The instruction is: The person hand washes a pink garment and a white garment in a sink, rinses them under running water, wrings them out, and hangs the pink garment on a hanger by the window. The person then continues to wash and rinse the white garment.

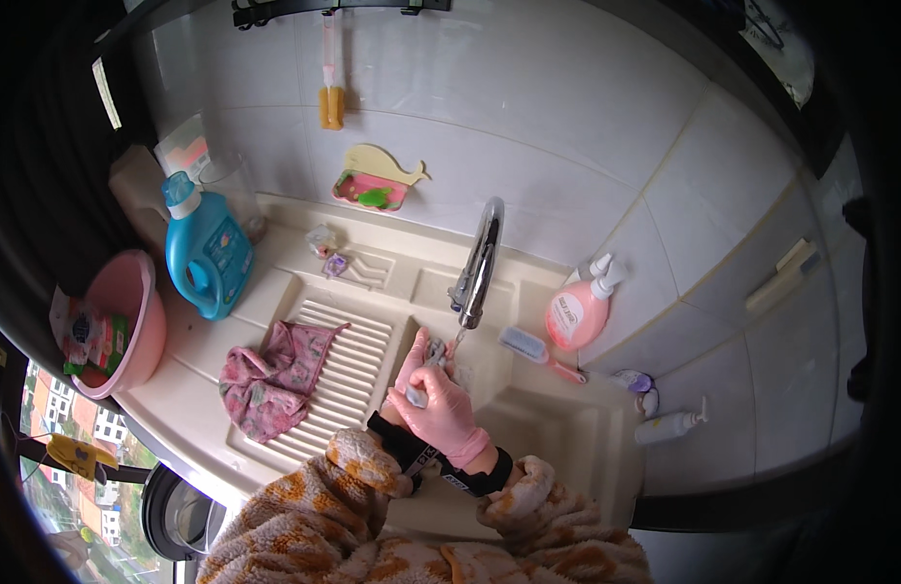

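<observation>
Pink gloves cover both my hands, which cross close together over the laundry sink. My left hand (408, 371) reaches under the chrome faucet (481, 274) and grips a small wet grey cloth (436, 353). Water runs from the spout beside its fingers. In front of it, my right hand (445, 410) is closed around a pale, whitish-grey piece (416, 396). Whether that piece is soap or part of the cloth I cannot tell. To the left, a crumpled pink floral cloth (272, 383) lies on the ribbed washboard (352, 365).
A blue detergent bottle (210, 255) and a pink basin (148, 343) holding packets stand left. Right of the faucet lie a scrub brush (527, 344) and a pink pump bottle (578, 314). A whale-shaped soap dish (377, 179) and a sponge brush (331, 102) hang on the tiled wall.
</observation>
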The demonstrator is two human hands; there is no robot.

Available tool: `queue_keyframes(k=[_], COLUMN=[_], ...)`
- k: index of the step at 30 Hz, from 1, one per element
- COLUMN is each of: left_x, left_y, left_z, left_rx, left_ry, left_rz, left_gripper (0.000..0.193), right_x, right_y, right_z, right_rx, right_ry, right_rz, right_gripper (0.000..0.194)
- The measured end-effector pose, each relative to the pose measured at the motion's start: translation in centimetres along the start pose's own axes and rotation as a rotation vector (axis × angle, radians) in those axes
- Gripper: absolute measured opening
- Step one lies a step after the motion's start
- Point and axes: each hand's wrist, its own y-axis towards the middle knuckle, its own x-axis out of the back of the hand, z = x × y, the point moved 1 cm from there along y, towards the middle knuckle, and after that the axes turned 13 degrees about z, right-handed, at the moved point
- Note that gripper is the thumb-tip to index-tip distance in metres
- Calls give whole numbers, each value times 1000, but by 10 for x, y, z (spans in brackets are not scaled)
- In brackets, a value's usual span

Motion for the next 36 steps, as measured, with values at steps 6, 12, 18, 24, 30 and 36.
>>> queue_keyframes(k=[6,12,18,24,30,36], left_x=[-11,23,37,1,-8,-29], left_y=[-1,3,20,5,20,21], left_z=[3,15,-2,-19,-12,-24], left_rx=[468,-327,599,472,674,661], left_ry=[12,830,13,74,-325,-383], left_rz=[-89,-232,5,-189,114,60], left_gripper=[31,22,34,50,54,36], right_x=[26,10,29,53,52,10], right_y=[25,2,32,44,16,-19], right_z=[-35,-13,-71,-52,-12,-4], right_rx=[-223,217,-498,-451,-279,-231], right_ry=[-161,-41,15,866,934,462], right_rz=[-31,86,-26,-173,34,15], right_gripper=[19,19,32,31,20,26])
